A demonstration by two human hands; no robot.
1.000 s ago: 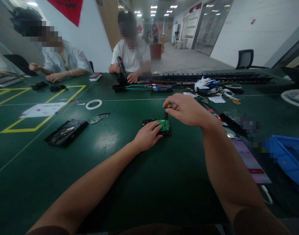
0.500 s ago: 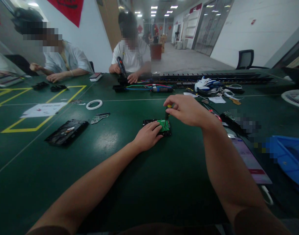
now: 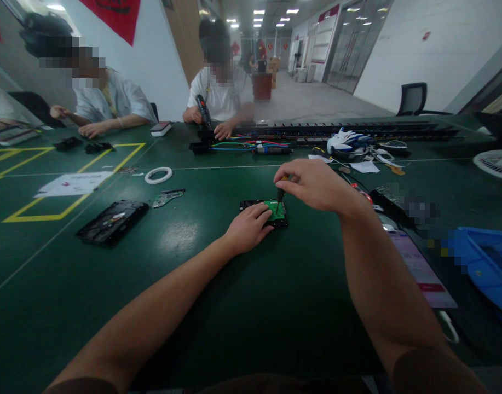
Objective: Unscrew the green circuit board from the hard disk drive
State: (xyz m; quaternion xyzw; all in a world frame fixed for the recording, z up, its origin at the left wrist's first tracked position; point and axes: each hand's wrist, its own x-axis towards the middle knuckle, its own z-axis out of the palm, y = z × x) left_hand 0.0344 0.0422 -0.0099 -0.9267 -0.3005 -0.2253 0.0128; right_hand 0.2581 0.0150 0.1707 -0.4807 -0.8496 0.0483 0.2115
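Note:
A black hard drive with a green circuit board [image 3: 278, 214] lies on the green table [image 3: 218, 284]. My left hand [image 3: 249, 227] rests over its left part, fingers around the casing and on the board, pressing it to the table. In my right hand [image 3: 312, 183] is an upright screwdriver [image 3: 280, 195], gripped by the handle from above, its tip down on the green board. Off to the left are a black drive casing [image 3: 113, 221] and a loose circuit board [image 3: 167, 197].
A white ring [image 3: 157, 175] and paper [image 3: 73, 184] lie left. Gloves [image 3: 348, 143] and cables are at the back right. A tablet [image 3: 423, 271] and blue bin [image 3: 486, 268] stand right. Across the table, a person's hand holds a power tool [image 3: 203, 111].
My right fingers have shifted slightly on the screwdriver handle, covering more of its yellow top. My left hand and the hard drive look unmoved.

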